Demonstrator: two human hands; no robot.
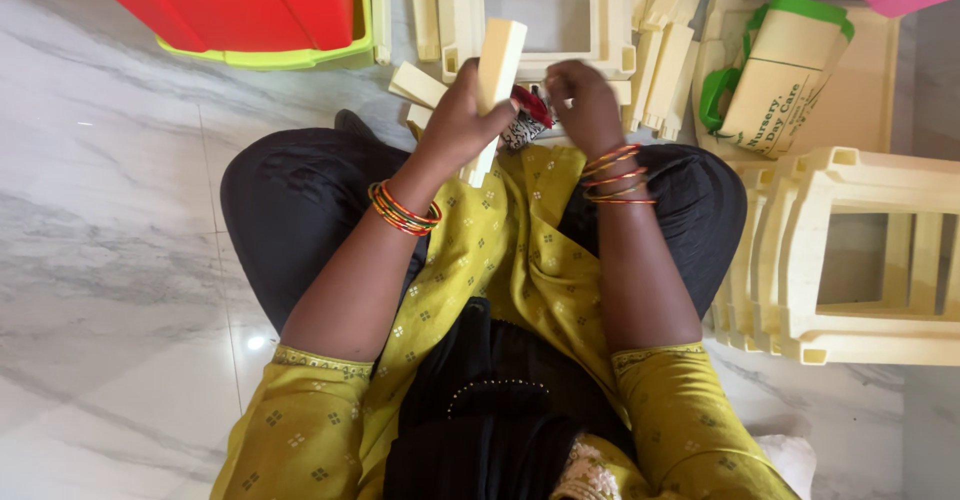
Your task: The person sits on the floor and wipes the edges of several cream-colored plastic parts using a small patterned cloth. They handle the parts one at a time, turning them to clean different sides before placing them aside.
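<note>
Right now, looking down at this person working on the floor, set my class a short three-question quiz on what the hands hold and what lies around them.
1. True or false: the left hand grips a cream plastic bar.
2. Which lies on the marble floor at the person's right side?
A. a stack of cream plastic frames
B. a red bucket
C. a wooden stool
3. Fill in: the right hand pinches a small ___-tipped object between the two hands.

Key
1. True.
2. A.
3. Red; what kind of object it is cannot be told, since the hands mostly hide it.
</note>
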